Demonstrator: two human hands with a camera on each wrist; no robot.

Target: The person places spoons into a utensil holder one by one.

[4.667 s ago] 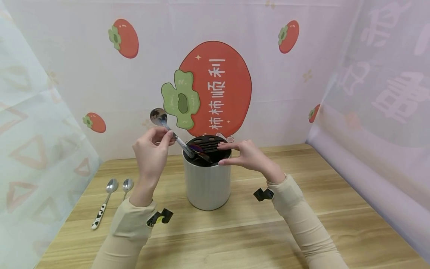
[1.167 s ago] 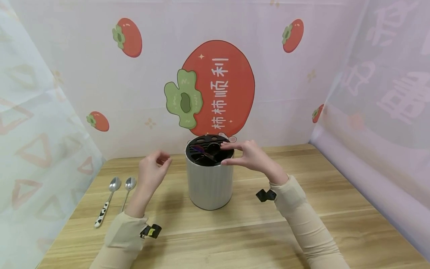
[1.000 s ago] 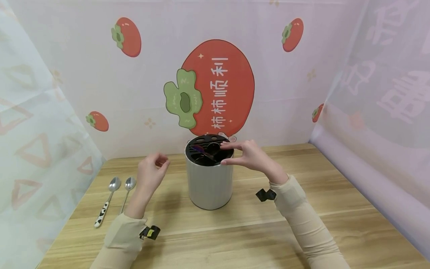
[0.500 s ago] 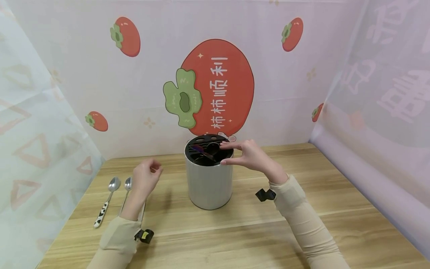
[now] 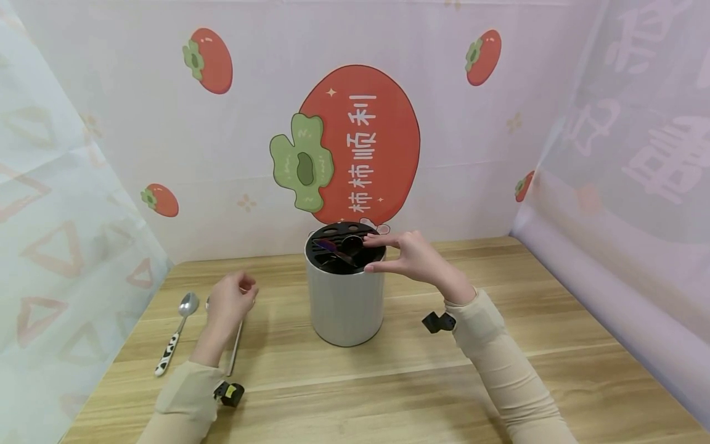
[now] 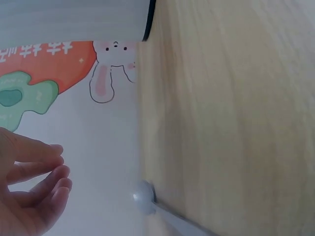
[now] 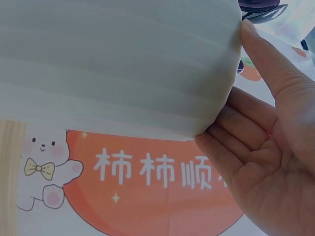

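Observation:
My left hand (image 5: 230,302) hovers over the left side of the table with loosely bent fingers and nothing between them. Beneath it a spoon (image 5: 235,351) shows its slim metal handle, the rest largely covered by the hand; in the left wrist view a spoon's bowl (image 6: 143,197) lies below the fingertips. Another spoon's bowl peeks out behind the hand. My right hand (image 5: 413,256) holds the rim of a white ribbed utensil holder (image 5: 345,308), thumb in front and fingers over the top (image 7: 256,123). Dark, shiny spoon bowls (image 5: 352,245) stick up from its black slotted insert.
At far left lies a spoon with a cow-patterned handle (image 5: 167,354). The wooden table (image 5: 388,394) meets a printed cloth backdrop (image 5: 233,135) behind the holder, with cloth sides left and right.
Earlier my left hand held a spoon, handle down, at the holder; that spoon is now in it. The left hand has moved left and down over the table spoons. The right hand stays put.

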